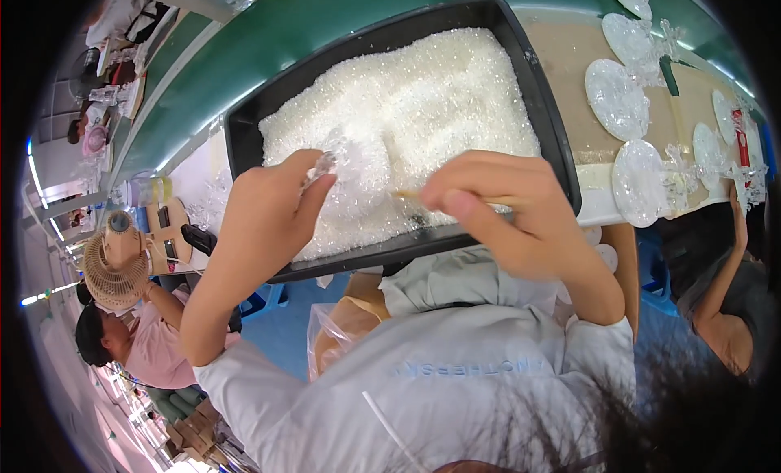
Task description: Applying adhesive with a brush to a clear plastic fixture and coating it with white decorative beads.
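Observation:
My left hand (272,209) is closed, thumb and fingers pinching a clear piece (327,161) whose pale round disc (362,178) lies over a bed of glittering white flakes (464,82). The disc's edge blends into the flakes. Those flakes fill a black rectangular tray (533,62). Closed as well, my right hand (508,209) grips a thin yellowish stick (406,194), its tip near the right side of the disc. Whether that tip touches the disc I cannot tell. Both hands are above the near half of the tray.
To the right, several clear round pieces (616,99) stand or lean on brown board (561,46). A co-worker's arm (724,270) reaches in at far right. At left are a beige fan (116,261) and a person in pink (154,347). A plastic-lined box (338,331) sits below the tray.

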`<state>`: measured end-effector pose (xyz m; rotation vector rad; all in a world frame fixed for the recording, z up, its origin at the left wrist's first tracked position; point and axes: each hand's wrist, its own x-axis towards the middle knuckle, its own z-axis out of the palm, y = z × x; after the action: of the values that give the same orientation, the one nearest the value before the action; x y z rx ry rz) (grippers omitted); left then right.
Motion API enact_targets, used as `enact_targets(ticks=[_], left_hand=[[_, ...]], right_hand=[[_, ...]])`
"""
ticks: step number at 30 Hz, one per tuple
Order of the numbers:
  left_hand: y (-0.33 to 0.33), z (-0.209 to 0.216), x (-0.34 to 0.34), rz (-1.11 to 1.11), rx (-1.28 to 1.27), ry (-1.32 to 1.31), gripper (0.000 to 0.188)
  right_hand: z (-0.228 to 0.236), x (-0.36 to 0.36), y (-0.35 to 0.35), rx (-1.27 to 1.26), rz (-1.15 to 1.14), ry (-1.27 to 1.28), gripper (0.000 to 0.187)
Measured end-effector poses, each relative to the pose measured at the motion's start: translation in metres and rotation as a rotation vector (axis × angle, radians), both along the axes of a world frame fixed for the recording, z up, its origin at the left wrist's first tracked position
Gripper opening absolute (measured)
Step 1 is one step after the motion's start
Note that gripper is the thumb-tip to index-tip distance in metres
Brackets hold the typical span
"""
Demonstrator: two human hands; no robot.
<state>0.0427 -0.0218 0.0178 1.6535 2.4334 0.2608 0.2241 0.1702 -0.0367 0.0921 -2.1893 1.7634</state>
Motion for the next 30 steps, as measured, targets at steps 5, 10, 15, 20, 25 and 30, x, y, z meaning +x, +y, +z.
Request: enact_targets(ticks=[5,10,15,20,25,30], left_hand=[[-0.034,-0.003,-0.011,0.37,0.355,-0.461,0.016],[-0.042,-0.019,0.006,0.388,0.565,-0.799,0.022],[-0.041,-0.041,0.008,0.293,0.54,-0.794,0.025],[-0.036,-0.041,0.019,0.277,0.508,-0.516,0.024],[-0.043,-0.051,0.024,0.293,0.456,-0.147,0.024],[-0.046,-0.059,0.024,0.228,0.448,0.047,0.024]], right_hand=[[0.009,0.006,0.007,-0.317,-0.192,-0.068,0.036],[-0.002,-0.046,0.007,-0.012,-0.177,-0.039,0.037],[0.015,-0.062,0.015,0.095,-0.271,-0.215,0.04],[-0.005,-0.063,0.009,0.413,-0.147,-0.055,0.043],[-0.002,-0.069,0.003,0.247,-0.137,-0.128,0.047],[0.014,-0.053,-0.015,0.196,-0.042,-0.095,0.055]])
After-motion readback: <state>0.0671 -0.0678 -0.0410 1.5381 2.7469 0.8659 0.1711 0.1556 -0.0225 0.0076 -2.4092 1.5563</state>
